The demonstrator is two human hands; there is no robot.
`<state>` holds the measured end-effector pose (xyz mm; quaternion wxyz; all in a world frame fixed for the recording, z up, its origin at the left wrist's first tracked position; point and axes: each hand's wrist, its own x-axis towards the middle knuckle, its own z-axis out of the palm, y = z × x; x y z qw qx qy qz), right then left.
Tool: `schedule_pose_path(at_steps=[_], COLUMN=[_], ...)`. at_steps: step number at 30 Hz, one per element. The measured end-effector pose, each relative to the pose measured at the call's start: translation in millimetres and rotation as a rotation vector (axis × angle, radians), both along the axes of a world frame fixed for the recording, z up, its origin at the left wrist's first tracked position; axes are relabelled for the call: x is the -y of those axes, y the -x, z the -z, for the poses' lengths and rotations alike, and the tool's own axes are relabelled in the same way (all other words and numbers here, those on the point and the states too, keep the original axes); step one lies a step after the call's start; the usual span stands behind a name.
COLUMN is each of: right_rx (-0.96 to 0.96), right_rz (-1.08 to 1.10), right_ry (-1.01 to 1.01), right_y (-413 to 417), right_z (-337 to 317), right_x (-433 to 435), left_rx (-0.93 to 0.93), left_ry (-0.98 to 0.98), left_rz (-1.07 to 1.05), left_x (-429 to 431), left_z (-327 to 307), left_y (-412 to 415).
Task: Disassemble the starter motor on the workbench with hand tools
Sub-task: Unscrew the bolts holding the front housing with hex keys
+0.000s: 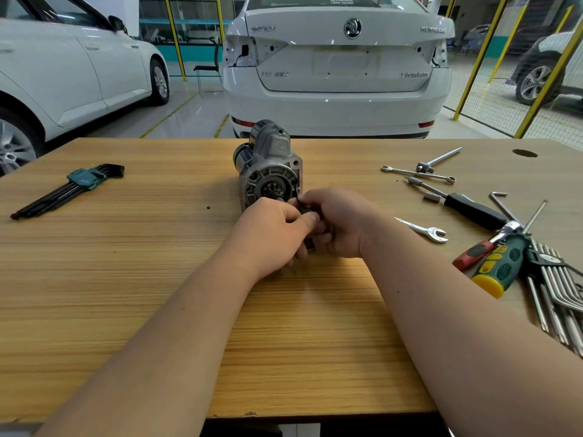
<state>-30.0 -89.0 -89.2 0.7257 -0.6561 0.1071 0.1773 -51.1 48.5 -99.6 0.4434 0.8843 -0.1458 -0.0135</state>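
A grey starter motor (268, 165) lies on the wooden workbench (157, 279), its round drive end with the pinion facing me. Directly in front of that end my left hand (274, 228) and my right hand (337, 222) meet. Both have their fingers curled round a small black hex key (310, 242), whose short end sticks out below the fingers. Its tip points toward the lower right rim of the motor's face, and the contact point is hidden by my fingers.
A black hex key set in a green holder (69, 187) lies at the left. At the right lie spanners (422, 230), a T-handle socket tool (438, 159), a black-handled driver (473, 211), screwdrivers (498, 266) and a silver key set (558, 291). White cars stand beyond the bench.
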Motion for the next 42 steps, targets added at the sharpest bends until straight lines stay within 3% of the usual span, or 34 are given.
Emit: schedule_pose_path(at_steps=[3,6,8,11,16,22,33,42], right_rx=[0.015,0.002,-0.004,-0.003,-0.048,-0.086,-0.122,-0.086], right_rz=[-0.003,-0.009,-0.023,-0.028,-0.004,-0.042,-0.065,-0.002], right_ry=[-0.061,-0.123,-0.118,-0.126,-0.105,-0.097,-0.383,-0.214], right_y=[-1.5,-1.2,0.0,-0.1,-3.4,-5.6,5.9,8.1], right_z=[-1.3,-2.9,-3.0,-1.9,0.2,0.2,-7.2,-1.1], right_x=[-1.9,-3.2,-4.4,-3.5,-3.4,-4.7,-2.2,-6.4], left_rx=[0.218,0.525,0.625,0.509,0.251,0.323,0.276,0.256], left_ry=[0.024,0.206,0.290,0.286,0.152,0.194,0.289,0.302], left_rz=[-0.160,-0.311,-0.413,-0.491,-0.377,-0.376,-0.275,-0.229], left_x=[-8.0,-11.4,-12.5,-10.1,0.9,-5.7,-18.6,-21.7], left_z=[-1.6,-11.1,-20.0,-28.2,-15.6,1.2,-2.2,-1.9], left_y=[-2.2,-11.3,-24.9,-55.9,-82.6,-83.7,-69.5,-67.1])
